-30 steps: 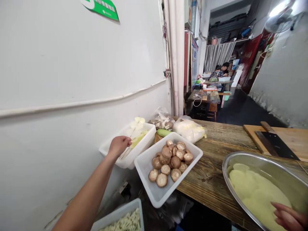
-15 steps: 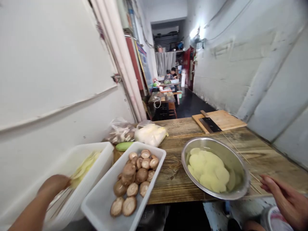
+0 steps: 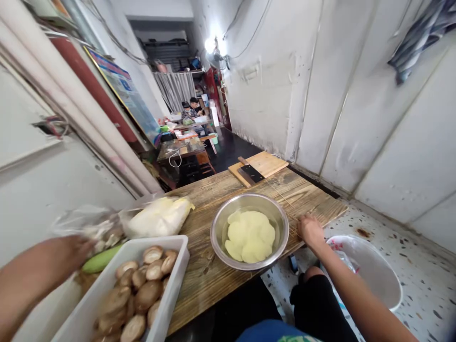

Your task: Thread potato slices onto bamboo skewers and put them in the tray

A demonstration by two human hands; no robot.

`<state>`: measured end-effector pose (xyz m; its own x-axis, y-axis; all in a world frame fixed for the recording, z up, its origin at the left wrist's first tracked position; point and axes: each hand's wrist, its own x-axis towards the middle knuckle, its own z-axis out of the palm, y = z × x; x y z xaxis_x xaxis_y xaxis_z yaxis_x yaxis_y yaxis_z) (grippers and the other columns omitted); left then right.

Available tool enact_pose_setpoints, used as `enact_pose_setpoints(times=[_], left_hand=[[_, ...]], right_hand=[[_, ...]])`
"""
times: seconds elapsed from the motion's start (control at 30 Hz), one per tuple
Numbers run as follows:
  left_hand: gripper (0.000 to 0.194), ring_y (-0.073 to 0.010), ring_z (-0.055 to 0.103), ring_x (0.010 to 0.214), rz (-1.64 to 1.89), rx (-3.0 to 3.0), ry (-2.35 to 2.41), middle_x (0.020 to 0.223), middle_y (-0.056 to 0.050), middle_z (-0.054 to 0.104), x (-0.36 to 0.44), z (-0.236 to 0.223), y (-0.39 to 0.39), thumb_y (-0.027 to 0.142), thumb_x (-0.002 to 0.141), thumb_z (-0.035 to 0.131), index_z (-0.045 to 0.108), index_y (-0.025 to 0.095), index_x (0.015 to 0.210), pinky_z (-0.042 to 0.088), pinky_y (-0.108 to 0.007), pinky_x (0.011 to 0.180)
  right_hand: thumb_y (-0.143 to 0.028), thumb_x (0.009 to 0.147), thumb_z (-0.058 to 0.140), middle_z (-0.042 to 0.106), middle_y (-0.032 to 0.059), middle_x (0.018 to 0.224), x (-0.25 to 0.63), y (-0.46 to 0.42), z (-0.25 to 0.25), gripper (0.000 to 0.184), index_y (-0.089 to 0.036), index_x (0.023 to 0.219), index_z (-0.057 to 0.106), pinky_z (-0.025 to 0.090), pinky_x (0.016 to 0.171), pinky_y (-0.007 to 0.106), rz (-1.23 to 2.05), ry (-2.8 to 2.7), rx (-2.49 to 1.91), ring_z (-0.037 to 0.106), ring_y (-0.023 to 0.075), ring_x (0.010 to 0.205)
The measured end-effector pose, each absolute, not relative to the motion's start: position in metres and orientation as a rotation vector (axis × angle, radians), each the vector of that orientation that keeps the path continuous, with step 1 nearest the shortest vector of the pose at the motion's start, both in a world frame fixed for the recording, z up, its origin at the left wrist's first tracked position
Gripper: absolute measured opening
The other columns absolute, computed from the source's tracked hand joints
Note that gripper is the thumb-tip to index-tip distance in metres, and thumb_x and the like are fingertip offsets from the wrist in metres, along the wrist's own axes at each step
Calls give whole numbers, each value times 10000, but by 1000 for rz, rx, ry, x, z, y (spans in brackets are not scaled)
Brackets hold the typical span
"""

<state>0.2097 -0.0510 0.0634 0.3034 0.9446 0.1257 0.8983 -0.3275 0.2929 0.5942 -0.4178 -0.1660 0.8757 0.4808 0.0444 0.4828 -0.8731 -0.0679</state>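
My right hand (image 3: 309, 229) rests on the front right edge of the wooden table (image 3: 213, 275), fingers curled over thin bamboo skewers (image 3: 285, 197) that lie beside a steel bowl (image 3: 217, 228) of pale potato slices (image 3: 249, 236). What the fingers grip is unclear. My left hand (image 3: 76, 249) is blurred at the far left, near a clear bag of mushrooms (image 3: 96, 228) and a green cucumber (image 3: 101, 259); its fingers do not show. A white tray (image 3: 171, 294) of brown mushrooms (image 3: 138, 289) sits in front of it.
A bag of pale vegetable (image 3: 160, 217) lies mid-table. A cutting board (image 3: 265, 164) with a cleaver (image 3: 250, 172) sits at the far end. A white bin (image 3: 374, 270) stands on the floor to the right. People (image 3: 190, 107) sit at a distant table.
The view has swung right. My left hand left the tray of pale slices and pulled back. My right hand moved from the bowl's side onto the skewers at the table edge.
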Motion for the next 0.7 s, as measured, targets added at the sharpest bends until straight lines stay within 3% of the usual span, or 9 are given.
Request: enact_pose_setpoints(times=[0.03,0.07,0.17,0.33,0.47,0.6,0.7], left_hand=[[243,-214,597,833,341,2469,1625,729,30,684,239,61,-57,407,780,549,673,209,714,401,-315,768],[189,-227,599,861,160,2652,1342,786,19,701,269,57,-67,379,745,587,691,221,752,392,-305,775],[118,-248,598,905,71,2769,808,891,-35,708,353,30,-117,315,705,614,697,235,733,389,-301,800],[113,-260,605,733,20,2573,388,643,-80,633,448,-54,-197,251,629,689,623,219,542,430,-352,769],[165,-268,599,799,-121,2608,296,719,-101,628,478,-97,-217,219,534,766,614,188,589,453,-358,783],[176,-283,554,970,-414,2741,174,963,-156,620,481,-100,-208,121,593,701,652,137,761,419,-365,864],[200,-295,536,1025,-447,2769,179,1004,-147,612,478,-97,-199,59,589,668,649,137,772,410,-360,870]], right_hand=[[-309,907,553,616,77,1080,595,-416,-164,243,-128,1064,598,496,825,391,-16,-778,-2980,605,195,952],[-311,907,558,606,73,1107,596,-415,-162,264,-134,1102,582,506,821,396,10,-798,-2986,606,192,954],[-302,904,566,587,88,1152,600,-409,-156,298,-137,1151,562,513,823,396,97,-874,-2988,603,201,972],[-301,896,579,581,105,1159,604,-393,-151,325,-118,1164,555,515,820,391,243,-927,-2990,604,206,973],[-304,900,573,577,97,1167,610,-390,-147,326,-131,1175,548,516,819,396,297,-908,-2981,603,205,974],[-304,900,572,582,97,1158,612,-398,-143,318,-129,1166,554,515,819,394,294,-890,-2936,605,203,970],[-304,901,571,585,94,1154,611,-403,-143,314,-131,1163,555,516,817,395,254,-857,-2872,606,202,967]])
